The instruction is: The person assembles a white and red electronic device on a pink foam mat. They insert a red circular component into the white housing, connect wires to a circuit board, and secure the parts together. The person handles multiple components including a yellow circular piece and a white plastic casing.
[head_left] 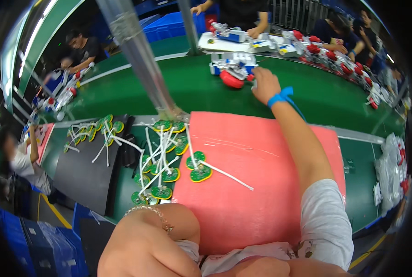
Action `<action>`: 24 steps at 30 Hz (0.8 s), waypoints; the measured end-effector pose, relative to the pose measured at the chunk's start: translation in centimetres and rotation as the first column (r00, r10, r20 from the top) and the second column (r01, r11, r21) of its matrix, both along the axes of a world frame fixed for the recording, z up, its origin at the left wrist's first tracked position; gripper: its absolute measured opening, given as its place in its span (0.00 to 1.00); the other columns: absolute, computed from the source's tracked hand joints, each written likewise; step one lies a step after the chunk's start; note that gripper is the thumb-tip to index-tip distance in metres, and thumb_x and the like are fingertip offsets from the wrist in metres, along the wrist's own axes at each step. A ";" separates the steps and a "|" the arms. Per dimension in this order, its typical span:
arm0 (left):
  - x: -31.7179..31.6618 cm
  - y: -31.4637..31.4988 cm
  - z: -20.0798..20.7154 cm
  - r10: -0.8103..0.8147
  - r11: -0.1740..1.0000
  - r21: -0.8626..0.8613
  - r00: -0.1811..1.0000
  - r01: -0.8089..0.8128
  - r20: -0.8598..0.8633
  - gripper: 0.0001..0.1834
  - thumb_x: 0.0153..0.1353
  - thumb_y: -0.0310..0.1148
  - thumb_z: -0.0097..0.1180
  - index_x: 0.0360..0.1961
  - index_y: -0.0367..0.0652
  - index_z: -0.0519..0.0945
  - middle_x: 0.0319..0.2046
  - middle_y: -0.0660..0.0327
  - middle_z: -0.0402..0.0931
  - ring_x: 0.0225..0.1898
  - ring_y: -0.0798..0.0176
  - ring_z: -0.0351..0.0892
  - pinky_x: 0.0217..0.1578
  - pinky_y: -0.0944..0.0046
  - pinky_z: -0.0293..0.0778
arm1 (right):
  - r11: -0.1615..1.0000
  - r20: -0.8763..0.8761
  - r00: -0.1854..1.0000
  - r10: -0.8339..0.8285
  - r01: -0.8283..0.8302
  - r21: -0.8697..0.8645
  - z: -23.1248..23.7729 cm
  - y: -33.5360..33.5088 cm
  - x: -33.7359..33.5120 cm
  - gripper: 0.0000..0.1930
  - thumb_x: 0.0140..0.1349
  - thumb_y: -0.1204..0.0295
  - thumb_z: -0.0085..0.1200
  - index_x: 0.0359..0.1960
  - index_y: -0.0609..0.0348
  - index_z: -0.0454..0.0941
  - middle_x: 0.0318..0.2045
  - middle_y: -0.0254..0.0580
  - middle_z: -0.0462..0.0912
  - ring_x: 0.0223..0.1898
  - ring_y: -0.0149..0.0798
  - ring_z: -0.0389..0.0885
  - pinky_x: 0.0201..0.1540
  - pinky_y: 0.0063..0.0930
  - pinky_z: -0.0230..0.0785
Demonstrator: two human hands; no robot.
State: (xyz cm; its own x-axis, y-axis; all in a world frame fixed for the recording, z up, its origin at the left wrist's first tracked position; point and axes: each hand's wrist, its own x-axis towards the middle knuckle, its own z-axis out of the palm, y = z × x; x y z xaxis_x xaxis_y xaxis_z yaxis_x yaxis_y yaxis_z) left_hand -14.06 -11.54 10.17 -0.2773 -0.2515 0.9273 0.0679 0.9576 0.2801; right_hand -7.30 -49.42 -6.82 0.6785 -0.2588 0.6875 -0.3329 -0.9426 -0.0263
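Observation:
My right hand (266, 87), with a blue band round the wrist, reaches out over the green conveyor belt (169, 87). Its thumb and fingers are apart, at the right side of a white and blue device (233, 64) with a rounded red part (231, 79) on its near side. Whether the fingertips touch the device I cannot tell. Close to the camera at the bottom is my left hand (143, 247), bent back past a bracelet; its fingers are hidden. On the pink mat (266, 161) lie round green circuit boards (200, 173) with white cables.
More such boards (162, 191) lie tangled left of the mat, beside a black sheet (86, 161). A metal post (141, 60) rises behind them. Co-workers sit across the belt and at left, among similar devices (314, 48). Clear plastic bags (390, 171) lie at right.

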 end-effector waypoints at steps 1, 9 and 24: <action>0.5 0.5 -0.2 0.035 0.999 -0.026 0.999 -0.036 -0.023 0.16 0.53 0.18 0.37 0.11 0.47 0.60 0.11 0.65 0.63 0.07 0.73 0.59 0.07 0.72 0.56 | 0.994 -0.122 0.987 -0.104 0.108 0.031 0.3 -0.6 2.5 0.25 0.41 0.73 0.55 0.47 0.55 0.68 0.47 0.41 0.72 0.50 0.44 0.69 0.47 0.40 0.64; 4.0 3.1 -0.4 0.001 0.998 -0.070 1.000 -0.003 -0.031 0.16 0.51 0.16 0.37 0.11 0.47 0.58 0.10 0.68 0.60 0.07 0.77 0.54 0.06 0.74 0.49 | 0.972 -0.277 0.937 -0.212 0.233 0.043 -1.7 -2.0 9.1 0.25 0.44 0.64 0.58 0.46 0.50 0.67 0.42 0.45 0.75 0.46 0.49 0.73 0.43 0.43 0.68; 2.3 3.0 -0.7 -0.119 0.978 -0.186 0.987 0.097 -0.108 0.18 0.47 0.13 0.38 0.10 0.49 0.55 0.10 0.71 0.56 0.06 0.79 0.51 0.06 0.74 0.47 | 0.903 -0.499 0.815 -0.296 0.409 0.132 0.9 0.5 7.3 0.14 0.53 0.63 0.48 0.40 0.49 0.77 0.42 0.43 0.78 0.46 0.46 0.75 0.45 0.42 0.67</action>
